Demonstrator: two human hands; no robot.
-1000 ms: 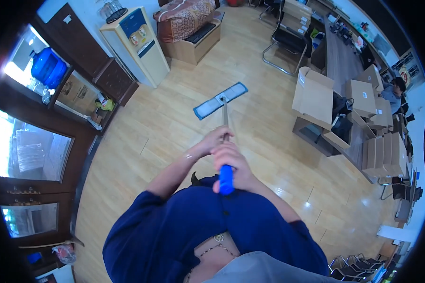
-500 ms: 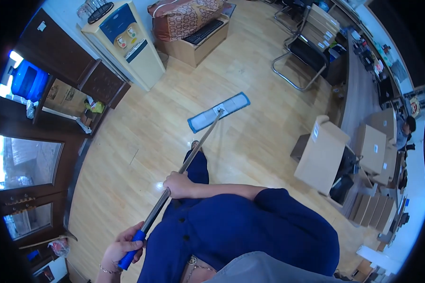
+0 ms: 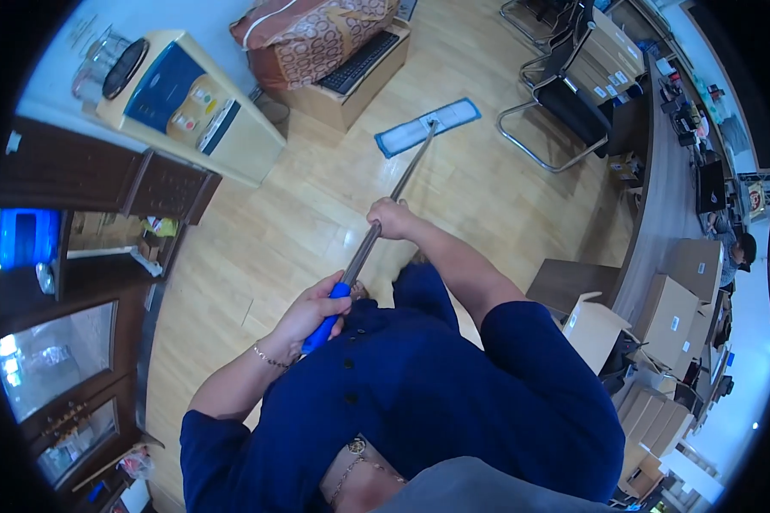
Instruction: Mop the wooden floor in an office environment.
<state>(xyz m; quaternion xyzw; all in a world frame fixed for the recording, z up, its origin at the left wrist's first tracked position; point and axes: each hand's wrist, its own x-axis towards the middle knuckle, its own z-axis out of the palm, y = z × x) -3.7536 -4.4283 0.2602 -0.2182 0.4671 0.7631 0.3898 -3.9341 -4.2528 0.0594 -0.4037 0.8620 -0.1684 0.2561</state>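
Note:
A flat mop [image 3: 429,127] lies with its wide white head, edged in blue, flat on the wooden floor ahead of me. Its metal pole slants back from the head toward my body and ends in a blue grip. My left hand [image 3: 313,310], a chain bracelet at its wrist, is closed around the pole at that blue grip, close to my waist. Farther up, my right hand [image 3: 390,219] is wrapped round the bare metal part of the pole, its arm stretched forward. Both hands hold the one pole.
A water dispenser [image 3: 198,111] stands at the far left, beside a low wooden box [image 3: 351,100] bearing a patterned bag and keyboard. Ahead right is a black chair [image 3: 565,111]. Cardboard boxes [image 3: 666,318] and a long desk line the right; a person sits beyond it.
The mop head has slid forward and right across the floor. Both my hands, still on the pole, have moved forward and right with it, and my view has shifted.

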